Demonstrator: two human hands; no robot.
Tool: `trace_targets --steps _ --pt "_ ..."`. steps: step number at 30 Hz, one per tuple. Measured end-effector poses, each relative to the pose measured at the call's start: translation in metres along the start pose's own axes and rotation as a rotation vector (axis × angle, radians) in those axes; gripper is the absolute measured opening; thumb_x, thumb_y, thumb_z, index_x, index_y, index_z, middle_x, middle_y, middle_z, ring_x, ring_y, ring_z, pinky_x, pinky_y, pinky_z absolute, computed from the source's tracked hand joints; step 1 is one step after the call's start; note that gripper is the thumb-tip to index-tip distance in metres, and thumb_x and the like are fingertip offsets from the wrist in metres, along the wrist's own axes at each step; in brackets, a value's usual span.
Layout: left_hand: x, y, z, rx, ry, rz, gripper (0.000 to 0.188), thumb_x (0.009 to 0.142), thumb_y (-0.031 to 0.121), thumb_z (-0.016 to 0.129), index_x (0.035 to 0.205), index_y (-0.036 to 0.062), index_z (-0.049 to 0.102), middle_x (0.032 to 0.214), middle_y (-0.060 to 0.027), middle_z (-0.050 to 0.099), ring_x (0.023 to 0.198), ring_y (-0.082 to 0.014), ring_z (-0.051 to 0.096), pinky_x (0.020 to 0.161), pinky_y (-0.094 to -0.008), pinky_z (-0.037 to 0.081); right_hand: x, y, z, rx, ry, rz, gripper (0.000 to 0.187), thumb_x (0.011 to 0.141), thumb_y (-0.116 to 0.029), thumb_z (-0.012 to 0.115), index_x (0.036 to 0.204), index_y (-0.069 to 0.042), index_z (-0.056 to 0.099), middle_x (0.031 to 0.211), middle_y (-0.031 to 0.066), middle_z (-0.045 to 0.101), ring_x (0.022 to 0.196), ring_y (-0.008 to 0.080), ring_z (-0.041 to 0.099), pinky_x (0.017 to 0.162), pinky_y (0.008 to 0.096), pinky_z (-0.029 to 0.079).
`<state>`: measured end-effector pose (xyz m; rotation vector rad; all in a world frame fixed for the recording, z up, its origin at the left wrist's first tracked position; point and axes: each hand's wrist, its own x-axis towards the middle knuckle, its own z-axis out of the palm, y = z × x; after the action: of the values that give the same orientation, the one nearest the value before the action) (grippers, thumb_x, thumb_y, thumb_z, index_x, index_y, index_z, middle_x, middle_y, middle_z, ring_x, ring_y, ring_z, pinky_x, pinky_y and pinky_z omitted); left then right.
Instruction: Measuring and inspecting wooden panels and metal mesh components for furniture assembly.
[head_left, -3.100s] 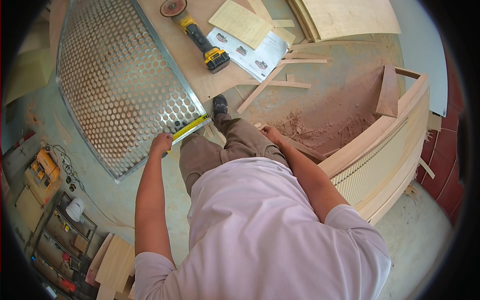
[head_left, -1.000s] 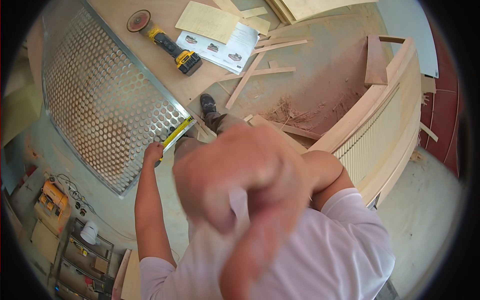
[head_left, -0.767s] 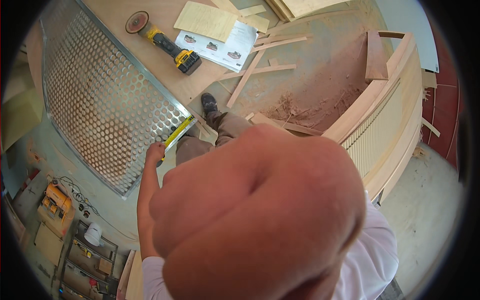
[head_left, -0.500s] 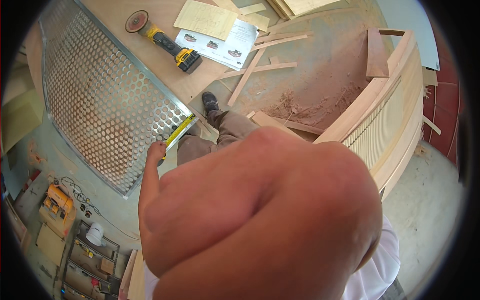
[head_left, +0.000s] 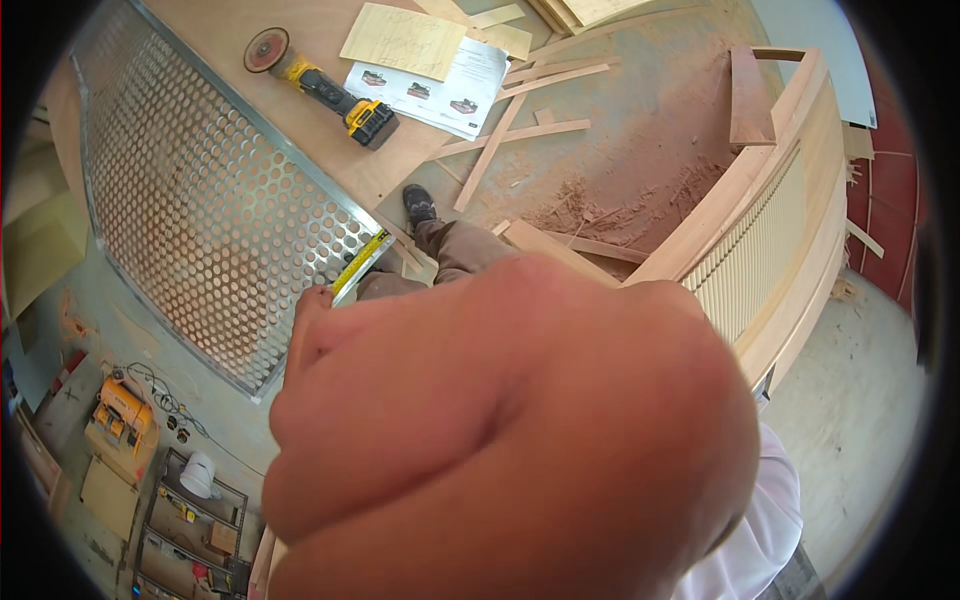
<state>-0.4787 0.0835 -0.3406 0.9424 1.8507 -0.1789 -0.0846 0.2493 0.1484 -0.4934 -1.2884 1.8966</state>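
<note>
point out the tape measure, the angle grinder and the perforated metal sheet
Tape measure [head_left: 360,262]: head view, on its yellow blade.
Angle grinder [head_left: 325,91]: head view, on its dark handle.
Perforated metal sheet [head_left: 208,200]: head view, on its holed face.

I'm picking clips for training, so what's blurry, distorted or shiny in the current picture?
All from the head view: the right hand looms soft and out of focus, hiding much of the lower middle; the yellow tape measure looks sharper; the perforated metal sheet bows with the fisheye bending and carries some pale sheen; the picture's corners go black.
</note>
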Motion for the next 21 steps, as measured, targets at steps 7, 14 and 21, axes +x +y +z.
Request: trace_targets --steps 7,14,21 --pt "-0.058 0.063 -0.032 -0.257 -0.077 0.036 0.031 0.087 0.013 0.049 0.114 0.0034 0.059 0.068 -0.0075 0.053 0.052 -0.0178 0.048 0.043 -0.0341 0.039 0.03 0.019 -0.008 -0.057 0.024 0.012 0.041 0.073 -0.014 0.08 0.056 -0.006 0.043 0.055 0.0013 0.05 0.051 0.0087 0.047 0.045 0.0255 0.032" --pt "-0.062 0.072 -0.034 -0.322 -0.09 -0.127 0.028 0.088 0.016 0.046 0.111 0.0058 0.06 0.065 -0.0065 0.05 0.051 -0.0173 0.046 0.043 -0.0349 0.039 0.029 0.009 -0.021 -0.11 0.047 0.036 0.041 0.072 -0.014 0.081 0.056 -0.006 0.044 0.056 0.0014 0.051 0.051 0.0089 0.047 0.046 0.0255 0.032" --pt "-0.044 0.064 -0.029 -0.133 -0.113 -0.066 0.031 0.088 0.023 0.048 0.112 0.0077 0.06 0.069 -0.0087 0.054 0.059 -0.0205 0.052 0.048 -0.0349 0.042 0.029 0.008 -0.02 -0.177 0.076 0.065 0.042 0.072 -0.015 0.082 0.056 -0.007 0.044 0.056 0.0014 0.052 0.052 0.0091 0.047 0.046 0.0255 0.033"
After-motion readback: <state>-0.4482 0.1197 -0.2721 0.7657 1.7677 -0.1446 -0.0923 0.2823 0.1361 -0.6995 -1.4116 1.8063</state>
